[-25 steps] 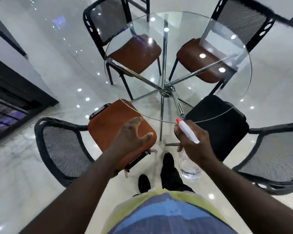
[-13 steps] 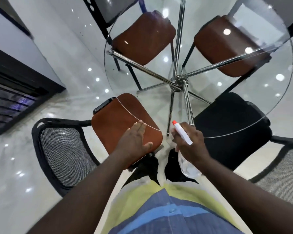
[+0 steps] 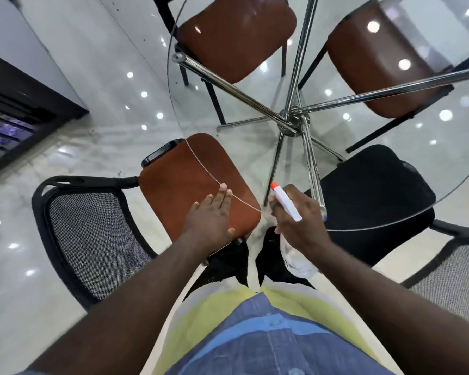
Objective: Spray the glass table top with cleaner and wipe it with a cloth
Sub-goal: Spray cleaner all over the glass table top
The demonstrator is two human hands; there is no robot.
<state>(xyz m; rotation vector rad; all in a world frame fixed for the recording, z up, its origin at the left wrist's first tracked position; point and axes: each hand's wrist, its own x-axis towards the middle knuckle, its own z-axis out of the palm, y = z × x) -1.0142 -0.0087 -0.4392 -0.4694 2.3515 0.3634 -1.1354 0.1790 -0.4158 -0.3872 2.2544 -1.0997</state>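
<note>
A round glass table top [image 3: 390, 158] on chrome legs [image 3: 290, 120] fills the upper right. My right hand [image 3: 298, 220] grips a clear spray bottle [image 3: 295, 255] with a white head and orange nozzle [image 3: 275, 186], held at the table's near edge with the nozzle pointing over the glass. My left hand [image 3: 211, 217] is flat with straight fingers, its fingertips reaching the glass rim above a brown chair seat. No cloth is in view.
Brown-seated chairs [image 3: 198, 182] with black mesh backs [image 3: 92, 239] stand around the table, and a black-seated one [image 3: 374, 190] is tucked under the near right. Glossy marble floor [image 3: 98, 77] lies to the left, with a dark cabinet [image 3: 16, 109] at the far left.
I have stepped closer to the table, so it looms larger. My left hand moved forward to the glass rim. The spray bottle came up to the near edge.
</note>
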